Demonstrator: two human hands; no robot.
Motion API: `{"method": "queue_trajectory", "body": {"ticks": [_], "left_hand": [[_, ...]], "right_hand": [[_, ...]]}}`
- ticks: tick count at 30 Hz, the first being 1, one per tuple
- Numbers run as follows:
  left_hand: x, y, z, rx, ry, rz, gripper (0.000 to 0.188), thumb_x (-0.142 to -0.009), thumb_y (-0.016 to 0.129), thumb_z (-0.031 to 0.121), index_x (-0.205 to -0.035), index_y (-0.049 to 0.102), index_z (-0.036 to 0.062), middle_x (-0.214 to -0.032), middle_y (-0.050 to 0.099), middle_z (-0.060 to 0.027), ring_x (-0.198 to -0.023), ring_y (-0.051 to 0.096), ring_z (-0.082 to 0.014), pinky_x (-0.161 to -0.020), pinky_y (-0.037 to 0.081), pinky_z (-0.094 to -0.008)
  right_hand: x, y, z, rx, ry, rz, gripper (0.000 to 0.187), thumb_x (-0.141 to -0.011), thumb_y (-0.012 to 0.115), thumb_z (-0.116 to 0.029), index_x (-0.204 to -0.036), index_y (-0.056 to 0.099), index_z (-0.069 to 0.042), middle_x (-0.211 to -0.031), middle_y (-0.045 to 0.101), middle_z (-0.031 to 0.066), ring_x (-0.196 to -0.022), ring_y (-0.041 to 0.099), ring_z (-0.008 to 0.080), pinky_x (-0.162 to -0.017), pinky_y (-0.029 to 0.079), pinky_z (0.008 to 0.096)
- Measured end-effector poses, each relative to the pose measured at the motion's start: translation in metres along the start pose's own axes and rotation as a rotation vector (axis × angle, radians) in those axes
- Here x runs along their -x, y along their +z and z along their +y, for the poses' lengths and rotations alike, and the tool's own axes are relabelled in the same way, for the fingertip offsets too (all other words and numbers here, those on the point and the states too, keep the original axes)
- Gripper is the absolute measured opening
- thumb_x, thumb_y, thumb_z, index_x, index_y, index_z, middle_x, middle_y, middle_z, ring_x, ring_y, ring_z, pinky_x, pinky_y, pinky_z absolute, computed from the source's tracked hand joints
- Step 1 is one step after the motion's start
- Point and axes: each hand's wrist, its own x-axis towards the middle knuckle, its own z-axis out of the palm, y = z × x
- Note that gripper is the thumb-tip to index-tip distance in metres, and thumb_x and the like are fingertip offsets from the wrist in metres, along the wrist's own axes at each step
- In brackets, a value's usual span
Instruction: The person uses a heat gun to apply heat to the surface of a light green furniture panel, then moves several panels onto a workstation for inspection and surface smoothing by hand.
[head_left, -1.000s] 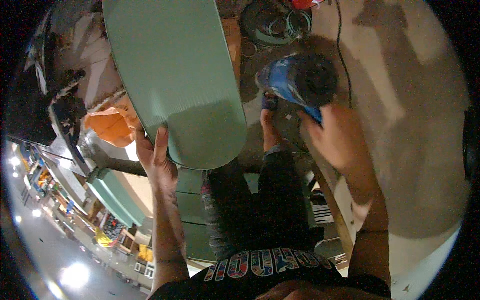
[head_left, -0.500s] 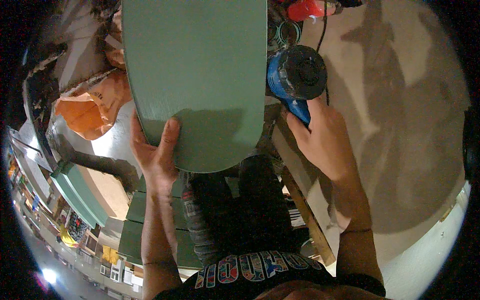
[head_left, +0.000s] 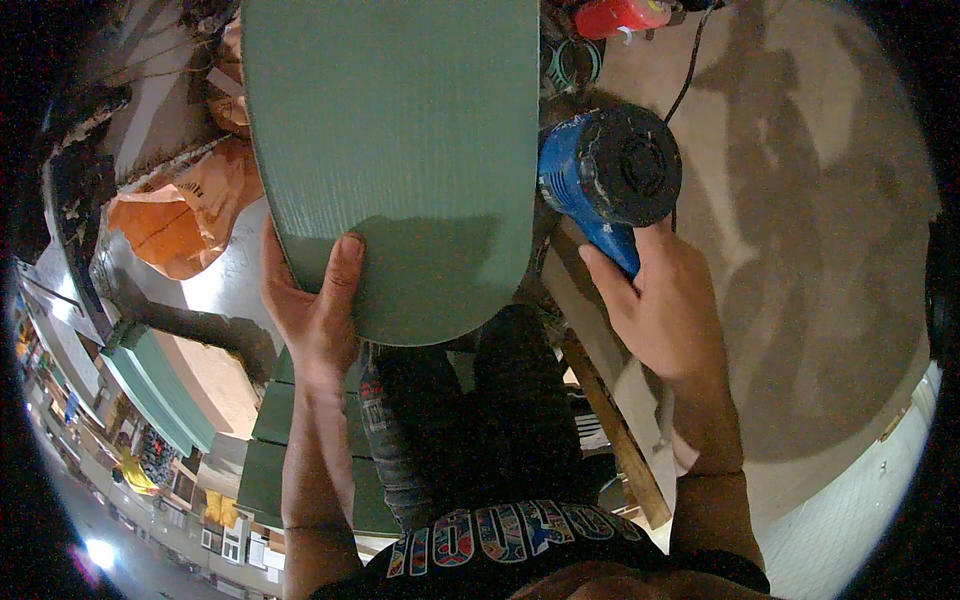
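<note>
A long green board [head_left: 390,150] with a rounded near end fills the middle of the view and runs off the top edge. My left hand [head_left: 315,310] grips its lower left edge, thumb lying on top and the other fingers at the side, partly hidden. My right hand [head_left: 665,300] is wrapped round the handle of a blue power tool [head_left: 572,165] with a round black end. The tool is at the board's right edge; its front is hidden, and I cannot tell whether it touches the board.
An orange paper bag [head_left: 170,225] stands open left of the board. A dark cord [head_left: 690,75] runs behind the tool. At the top right lies a red object [head_left: 620,15]. A wooden strip [head_left: 615,430] slants by my legs, and green panels [head_left: 160,385] are at the lower left.
My right hand and the blue tool have moved slightly right and toward me. The cord has swung right. My left hand stays on the board, whose surface now shows a rippled sheen.
</note>
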Motion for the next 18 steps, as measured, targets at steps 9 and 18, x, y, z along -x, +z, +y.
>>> {"method": "queue_trajectory", "body": {"ticks": [9, 18], "left_hand": [[0.002, -0.002, -0.003, -0.05, -0.001, 0.004, 0.063, -0.092, 0.08, 0.016, -0.145, 0.05, -0.0021, -0.123, 0.066, -0.0117, -0.105, 0.065, -0.0179, -0.095, 0.052, -0.0318], [0.002, -0.004, -0.014, 0.044, 0.001, -0.017, 0.061, -0.093, 0.079, 0.018, -0.144, 0.051, -0.002, -0.122, 0.066, -0.0109, -0.105, 0.063, -0.0185, -0.095, 0.051, -0.0325]], "right_hand": [[0.017, -0.005, -0.004, 0.009, 0.044, -0.018, 0.045, -0.095, 0.073, -0.013, -0.135, 0.056, -0.003, -0.101, 0.071, 0.0278, -0.083, 0.068, 0.0494, -0.071, 0.053, 0.0493], [0.034, -0.01, -0.008, 0.026, 0.035, -0.01, 0.032, -0.094, 0.073, -0.013, -0.123, 0.063, -0.002, -0.092, 0.07, 0.0255, -0.077, 0.067, 0.0458, -0.068, 0.051, 0.0492]]}}
